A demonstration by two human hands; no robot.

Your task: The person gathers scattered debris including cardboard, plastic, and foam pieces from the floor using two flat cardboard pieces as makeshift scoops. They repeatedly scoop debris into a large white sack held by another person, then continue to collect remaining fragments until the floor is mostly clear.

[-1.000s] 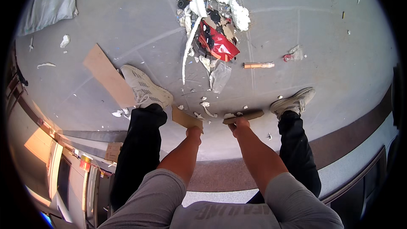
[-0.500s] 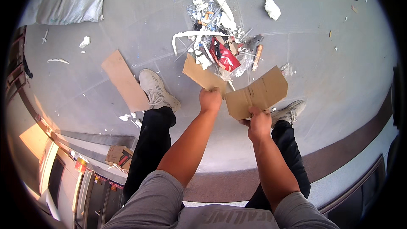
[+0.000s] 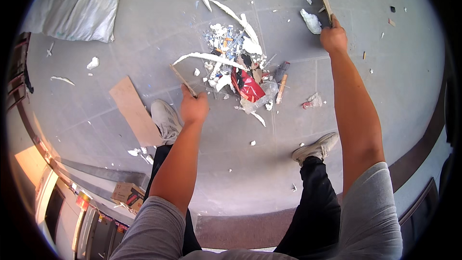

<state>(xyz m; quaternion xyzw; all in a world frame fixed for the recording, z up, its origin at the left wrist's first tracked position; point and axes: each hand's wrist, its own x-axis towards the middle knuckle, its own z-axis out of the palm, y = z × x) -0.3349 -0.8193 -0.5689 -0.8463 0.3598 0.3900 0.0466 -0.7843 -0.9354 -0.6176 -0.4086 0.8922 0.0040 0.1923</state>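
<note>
A piece of brown cardboard (image 3: 181, 78), seen nearly edge-on, is gripped in my left hand (image 3: 194, 108) at the near left side of a litter heap. The heap holds white foam strips (image 3: 211, 58), a crumpled red wrapper (image 3: 250, 88), clear plastic (image 3: 264, 97) and small blue and white scraps (image 3: 228, 38). Farther off at the right, my right hand (image 3: 334, 39) is closed around a second cardboard piece (image 3: 326, 3), its edge turned up toward me. Just left of that hand and board lies a white foam chunk (image 3: 311, 21).
A flat cardboard strip (image 3: 134, 110) lies beside my left shoe (image 3: 166, 120). My right shoe (image 3: 315, 148) is at the near right. A big whitish sack (image 3: 82, 7) sits far left; a small carton (image 3: 128, 195) stands lower left. Foam bits and a plastic scrap (image 3: 314, 101) dot the grey floor.
My hands have spread apart, the left going left and the right reaching far and right. Both cardboard pieces went along and turned from broadside to edge-on. My view has shifted slightly.
</note>
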